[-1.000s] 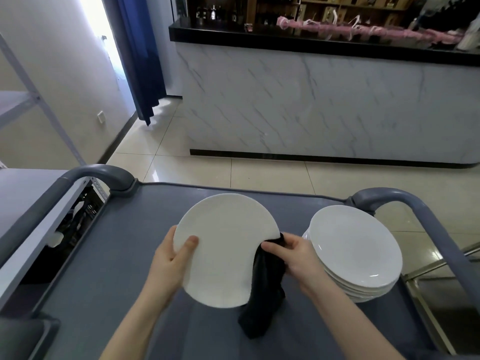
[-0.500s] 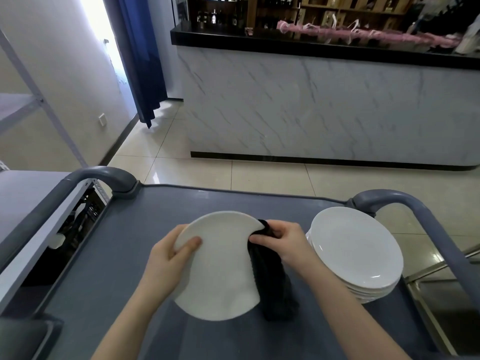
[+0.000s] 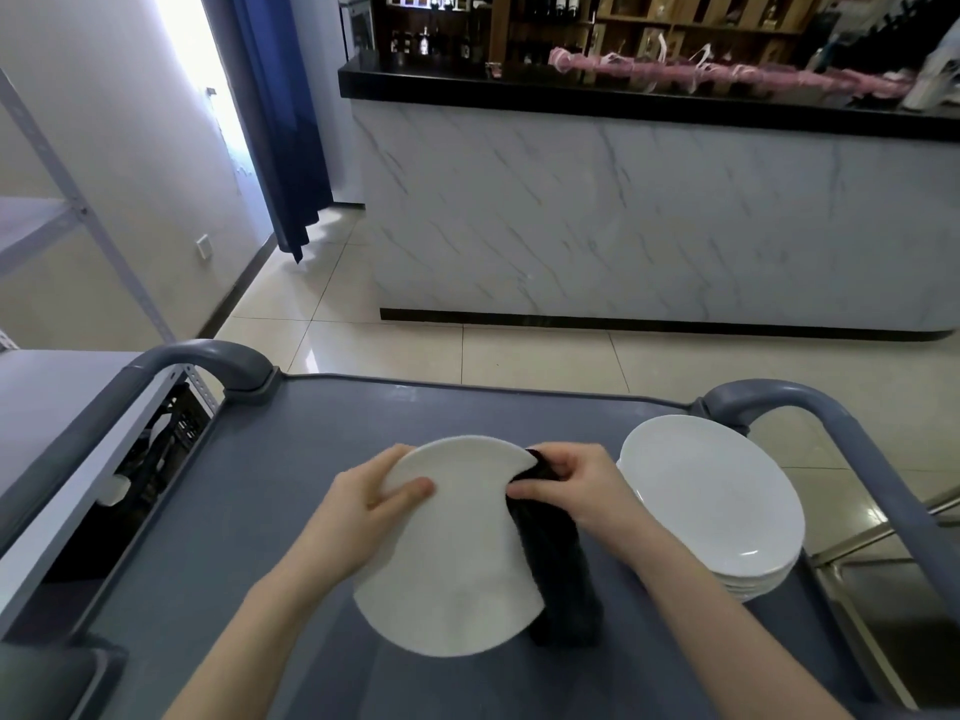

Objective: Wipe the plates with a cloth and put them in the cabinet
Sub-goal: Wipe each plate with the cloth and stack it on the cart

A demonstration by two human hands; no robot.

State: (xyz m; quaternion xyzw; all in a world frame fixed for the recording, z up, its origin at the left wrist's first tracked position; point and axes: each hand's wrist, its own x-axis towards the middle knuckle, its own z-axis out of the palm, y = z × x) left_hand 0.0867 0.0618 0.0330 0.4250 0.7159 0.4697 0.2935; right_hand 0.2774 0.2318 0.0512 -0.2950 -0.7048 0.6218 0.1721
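Far left, metal rack point(image 3: 57, 200) with a grey shelf point(image 3: 36, 402), and a black crate point(image 3: 174, 433) showing under it, jammed right beside the cart's left handle point(image 3: 202, 356). Behind, a wall socket point(image 3: 204, 246) and a blue curtain point(image 3: 280, 122) by a bright doorway. Grey cart top point(image 3: 249, 511) fills the lower frame. Left hand point(image 3: 369, 511) grips the left rim of a white plate point(image 3: 452, 558), thumb curled onto the upper face, fingers hidden behind it. Plate is held tilted over the middle of the cart; can't tell if its near edge touches the surface. Black cloth point(image 3: 556, 563) is wrapped over the plate's right edge, hiding that part of the rim, and hangs down to the cart top. Right hand point(image 3: 576, 491) pinches the cloth at the plate's upper right edge, fingers curled. Just right of that hand, stack of white plates point(image 3: 711, 496) on the cart's right side, close under the right handle point(image 3: 841, 433). Across the tiled floor point(image 3: 519, 356), a marble-front bar counter point(image 3: 623, 215) with a black top, pink bundles point(image 3: 727, 75) lying along it, wooden shelves with bottles point(image 3: 441, 39) behind.
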